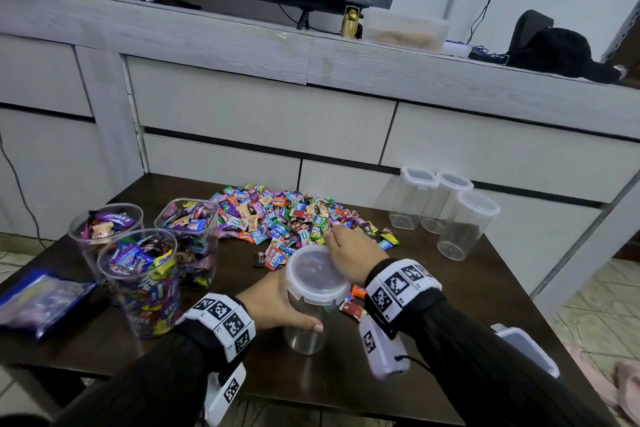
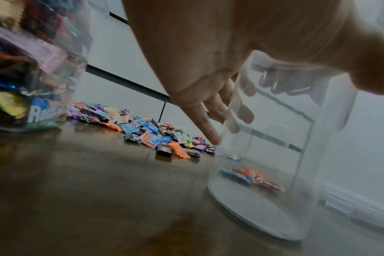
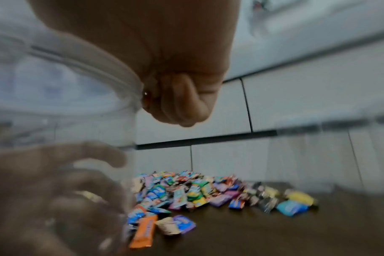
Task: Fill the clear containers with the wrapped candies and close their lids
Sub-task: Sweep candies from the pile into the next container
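Note:
A round clear container stands empty near the front of the dark table, with its lid on top. My left hand grips the container's body, thumb in front and fingers wrapped round the far side. My right hand lies over the lid's far right edge, its fingers curled down round the rim. A big heap of wrapped candies lies just behind. A few loose candies lie to the right of the container and show through its wall.
Three open containers full of candies stand at the left. Three empty lidded ones stand at the back right. A blue bag lies at the left edge and a loose lid at the right edge. A grey cabinet rises behind.

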The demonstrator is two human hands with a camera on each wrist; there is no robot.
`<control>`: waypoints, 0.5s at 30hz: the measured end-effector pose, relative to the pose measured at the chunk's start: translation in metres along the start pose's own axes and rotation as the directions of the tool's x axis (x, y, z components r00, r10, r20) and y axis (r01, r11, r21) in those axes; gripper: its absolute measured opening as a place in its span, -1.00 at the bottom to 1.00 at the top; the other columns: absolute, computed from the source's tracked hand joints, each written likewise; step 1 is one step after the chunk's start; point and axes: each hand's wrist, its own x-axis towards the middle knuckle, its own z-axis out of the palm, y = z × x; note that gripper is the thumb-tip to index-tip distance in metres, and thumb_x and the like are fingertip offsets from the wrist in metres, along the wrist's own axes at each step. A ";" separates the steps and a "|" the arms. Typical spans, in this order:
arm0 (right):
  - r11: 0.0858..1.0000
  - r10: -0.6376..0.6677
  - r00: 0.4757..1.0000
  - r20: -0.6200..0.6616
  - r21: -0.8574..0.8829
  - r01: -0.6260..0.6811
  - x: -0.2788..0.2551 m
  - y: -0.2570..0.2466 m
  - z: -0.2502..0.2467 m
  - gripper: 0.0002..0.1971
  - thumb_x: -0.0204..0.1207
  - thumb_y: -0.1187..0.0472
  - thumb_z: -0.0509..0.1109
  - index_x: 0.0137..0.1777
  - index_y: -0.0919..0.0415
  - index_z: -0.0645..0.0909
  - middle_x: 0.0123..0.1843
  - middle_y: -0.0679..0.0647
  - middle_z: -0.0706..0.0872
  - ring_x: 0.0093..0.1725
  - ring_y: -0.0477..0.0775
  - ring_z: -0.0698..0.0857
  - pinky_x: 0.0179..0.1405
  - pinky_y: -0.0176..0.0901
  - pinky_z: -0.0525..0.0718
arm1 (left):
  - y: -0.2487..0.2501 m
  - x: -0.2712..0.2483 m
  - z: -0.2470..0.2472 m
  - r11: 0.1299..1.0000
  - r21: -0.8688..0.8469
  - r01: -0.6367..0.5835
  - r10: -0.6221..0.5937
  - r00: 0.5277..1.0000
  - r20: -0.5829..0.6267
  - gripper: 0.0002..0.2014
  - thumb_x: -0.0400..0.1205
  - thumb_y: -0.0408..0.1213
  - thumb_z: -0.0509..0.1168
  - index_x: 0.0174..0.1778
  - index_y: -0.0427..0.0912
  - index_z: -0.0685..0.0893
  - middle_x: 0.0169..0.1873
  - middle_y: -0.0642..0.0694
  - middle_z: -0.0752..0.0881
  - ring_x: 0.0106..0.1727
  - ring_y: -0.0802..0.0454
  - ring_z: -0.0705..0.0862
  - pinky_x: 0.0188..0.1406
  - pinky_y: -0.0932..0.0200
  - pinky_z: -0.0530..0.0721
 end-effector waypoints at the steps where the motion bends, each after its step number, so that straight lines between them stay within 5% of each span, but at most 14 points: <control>1: 0.999 -0.017 0.999 -0.051 -0.037 0.016 -0.001 0.001 -0.001 -0.70 0.74 0.03 -0.05 -0.07 0.19 0.38 0.01 0.28 0.66 -0.12 0.19 0.55 -0.15 -0.09 0.39 | -0.001 0.001 0.000 1.000 0.000 0.003 -0.003 1.000 0.001 -0.14 0.22 -0.42 0.70 0.42 -0.04 0.48 0.32 0.02 0.68 0.40 0.20 0.60 0.46 0.26 0.47; 4: 0.994 -0.029 0.997 -0.070 -0.106 0.021 -0.002 0.008 -0.008 -0.53 0.65 -0.26 -0.03 -0.09 0.17 0.39 -0.19 0.11 0.63 -0.26 0.11 0.52 -0.25 -0.04 0.43 | -0.003 0.001 0.002 1.000 0.004 0.005 -0.005 1.000 -0.018 -0.09 0.17 -0.24 0.73 0.45 -0.06 0.47 0.32 0.04 0.69 0.40 0.20 0.59 0.49 0.17 0.47; 7: 0.995 0.096 0.992 0.084 -0.039 -0.093 -0.007 0.015 -0.019 -0.35 0.45 -0.50 0.04 -0.35 0.14 0.39 -0.44 0.00 0.50 -0.46 -0.01 0.47 -0.42 -0.11 0.40 | -0.006 0.000 0.003 1.000 -0.009 0.006 -0.007 0.998 -0.068 -0.04 0.13 -0.09 0.72 0.45 -0.07 0.46 0.31 0.09 0.69 0.40 0.23 0.59 0.49 0.17 0.48; 10: 0.935 0.190 0.928 0.320 0.230 -0.270 -0.016 0.024 -0.022 -0.36 0.37 -0.42 0.33 -0.40 0.24 0.60 -0.56 0.06 0.67 -0.61 0.06 0.62 -0.58 -0.24 0.61 | -0.001 -0.003 0.000 0.997 0.067 0.030 -0.028 0.999 -0.031 -0.10 0.13 0.04 0.70 0.39 0.16 0.44 0.26 0.42 0.63 0.35 0.44 0.54 0.31 0.49 0.49; 12: 0.906 0.166 0.918 0.360 0.311 -0.286 -0.019 0.028 -0.024 -0.43 0.38 -0.31 0.42 -0.34 0.29 0.64 -0.51 0.11 0.71 -0.58 0.10 0.68 -0.55 -0.21 0.67 | 0.006 -0.006 -0.004 0.988 0.145 0.057 -0.057 0.998 0.001 -0.10 0.13 0.18 0.66 0.36 0.34 0.36 0.24 0.56 0.57 0.30 0.55 0.51 0.15 0.58 0.51; 15: 0.894 0.108 0.923 0.369 0.370 -0.253 -0.019 0.028 -0.027 -0.55 0.43 -0.19 0.46 -0.28 0.24 0.59 -0.53 0.10 0.70 -0.57 0.05 0.69 -0.48 -0.20 0.69 | 0.010 -0.008 -0.014 0.976 0.207 0.069 -0.065 0.997 -0.028 -0.06 0.09 0.27 0.63 0.37 0.40 0.31 0.28 0.35 0.61 0.31 0.35 0.58 0.31 0.18 0.61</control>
